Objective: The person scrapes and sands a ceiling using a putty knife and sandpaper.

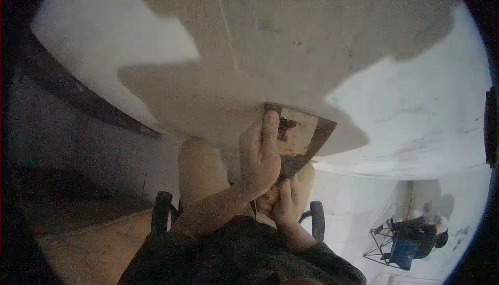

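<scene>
A dark, flat, wedge-shaped piece (320, 134) with a torn pale label on its face is tilted up in front of my lap. It is wide at the top and narrows toward my body. My left hand (260, 157) grips its left edge, thumb laid along the front and fingers mostly hidden. Lower down, my right hand (288, 202) closes around the narrow end, beside a brownish-yellow part (267, 199) that looks like a handle. What this thing is, I cannot tell.
A broad white surface (410, 98) spreads ahead, with a large shadow (322, 30) across it. Black armrests (162, 212) flank my knees. At the lower right, a person (426, 235) in dark clothes sits on a folding chair (403, 254). A dark strip (93, 100) runs along the left.
</scene>
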Tool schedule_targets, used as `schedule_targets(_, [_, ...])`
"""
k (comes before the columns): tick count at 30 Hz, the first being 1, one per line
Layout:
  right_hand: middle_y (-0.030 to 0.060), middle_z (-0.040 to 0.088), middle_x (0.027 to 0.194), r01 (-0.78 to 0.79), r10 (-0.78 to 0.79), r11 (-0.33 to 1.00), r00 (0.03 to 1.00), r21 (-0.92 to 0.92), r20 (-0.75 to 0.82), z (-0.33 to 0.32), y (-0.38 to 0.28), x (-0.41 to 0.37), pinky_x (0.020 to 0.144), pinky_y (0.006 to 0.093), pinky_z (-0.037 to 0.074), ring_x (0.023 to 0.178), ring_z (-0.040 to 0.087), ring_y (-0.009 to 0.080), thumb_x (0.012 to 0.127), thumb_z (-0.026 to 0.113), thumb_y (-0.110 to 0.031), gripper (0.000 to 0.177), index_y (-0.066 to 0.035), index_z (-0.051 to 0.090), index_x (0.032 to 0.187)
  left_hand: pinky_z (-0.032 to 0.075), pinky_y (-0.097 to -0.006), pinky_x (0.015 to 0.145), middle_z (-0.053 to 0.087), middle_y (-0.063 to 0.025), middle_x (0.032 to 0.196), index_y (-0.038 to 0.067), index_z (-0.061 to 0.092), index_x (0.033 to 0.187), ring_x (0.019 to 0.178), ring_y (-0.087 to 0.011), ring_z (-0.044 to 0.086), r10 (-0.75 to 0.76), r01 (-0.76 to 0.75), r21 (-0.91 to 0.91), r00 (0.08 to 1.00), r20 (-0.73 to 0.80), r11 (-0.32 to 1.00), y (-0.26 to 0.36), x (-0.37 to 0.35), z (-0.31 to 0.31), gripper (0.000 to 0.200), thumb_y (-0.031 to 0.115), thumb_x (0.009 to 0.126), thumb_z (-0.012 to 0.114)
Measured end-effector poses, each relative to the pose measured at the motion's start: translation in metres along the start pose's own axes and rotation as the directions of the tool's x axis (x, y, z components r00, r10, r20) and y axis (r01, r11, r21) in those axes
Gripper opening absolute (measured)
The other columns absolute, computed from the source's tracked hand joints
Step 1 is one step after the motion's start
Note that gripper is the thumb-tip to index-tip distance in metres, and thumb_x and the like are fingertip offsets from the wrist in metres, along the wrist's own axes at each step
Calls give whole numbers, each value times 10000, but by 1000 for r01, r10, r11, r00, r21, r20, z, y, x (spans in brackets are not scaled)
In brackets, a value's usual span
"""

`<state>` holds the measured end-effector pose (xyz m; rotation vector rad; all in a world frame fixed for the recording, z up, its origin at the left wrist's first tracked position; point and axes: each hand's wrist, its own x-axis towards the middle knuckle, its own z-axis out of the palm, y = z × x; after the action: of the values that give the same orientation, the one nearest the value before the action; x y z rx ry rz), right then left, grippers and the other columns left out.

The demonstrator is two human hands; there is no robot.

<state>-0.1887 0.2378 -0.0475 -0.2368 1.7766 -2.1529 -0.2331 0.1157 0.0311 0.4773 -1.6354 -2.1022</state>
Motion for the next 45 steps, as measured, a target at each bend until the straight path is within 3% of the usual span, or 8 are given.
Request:
schedule_targets(11, [47, 538, 732, 28, -27, 999, 998, 21, -56, 19, -47, -4, 510, 265, 398, 594, 489, 133, 951, 402, -160, 197, 7, 506, 960, 401, -259, 562, 523, -72, 673, -17, 516, 811, 635, -101, 474, 276, -271, 66, 958, -73, 960, -2, 5, 4, 377, 270, 1000, 360])
schedule_targets(18, [31, 554, 753, 233, -231, 962, 972, -142, 30, 23, -53, 7, 546, 242, 382, 633, 465, 80, 953, 418, -143, 175, -1, 520, 940, 457, -322, 686, 579, -157, 923, -51, 523, 1072, 762, -224, 549, -27, 12, -101, 988, -154, 995, 23, 5, 2, 344, 269, 950, 491])
schedule_targets(22, [27, 543, 744, 509, -587, 561, 801, -652, 119, 23, -54, 14, 557, 253, 385, 636, 465, 88, 949, 441, -151, 174, -2, 529, 935, 480, -358, 766, 562, -177, 1060, -64, 459, 1205, 882, -262, 581, -144, 132, -72, 969, -202, 989, 41, 4, 4, 415, 245, 932, 509])
schedule_targets(26, [41, 544, 776, 62, -57, 984, 998, -165, 35, 20, -60, 7, 602, 259, 407, 681, 479, 96, 949, 456, -173, 213, 16, 529, 1014, 465, -341, 752, 552, -158, 1006, -51, 472, 1140, 869, -225, 567, 115, -109, 48, 980, -162, 993, -7, -1, -3, 380, 276, 947, 478])
schedule_targets(30, [44, 553, 802, 52, -52, 999, 998, 11, 19, 23, -48, 5, 606, 242, 396, 689, 464, 87, 961, 429, -186, 247, 32, 525, 1022, 402, -268, 509, 514, -58, 629, -5, 510, 765, 564, -101, 497, 290, -260, 323, 956, -47, 910, 1, -2, -5, 417, 314, 994, 371])
schedule_targets(36, [38, 538, 754, 92, -112, 948, 993, -305, -47, 17, -44, 1, 581, 234, 397, 660, 474, 91, 970, 416, -208, 243, 16, 509, 983, 384, -259, 504, 509, -44, 638, -7, 504, 768, 579, -75, 458, 136, -136, 8, 988, -75, 991, -1, 4, 2, 409, 298, 998, 358])
schedule_targets(40, [28, 536, 744, -48, 46, 999, 995, -22, -84, 26, -49, 0, 579, 235, 388, 658, 463, 88, 969, 421, -232, 263, 10, 516, 929, 384, -263, 505, 508, -46, 626, -19, 505, 752, 577, -85, 455, 359, -296, 358, 926, -120, 885, -2, 5, 1, 422, 294, 996, 363])
schedule_targets(45, [38, 516, 668, 250, -270, 937, 961, -243, -53, 42, -60, 15, 501, 236, 377, 552, 456, 96, 969, 416, -233, 266, 1, 505, 877, 392, -271, 518, 516, -57, 619, -31, 517, 742, 587, -89, 459, 203, -188, 113, 969, -143, 976, 20, 11, -6, 439, 297, 994, 371])
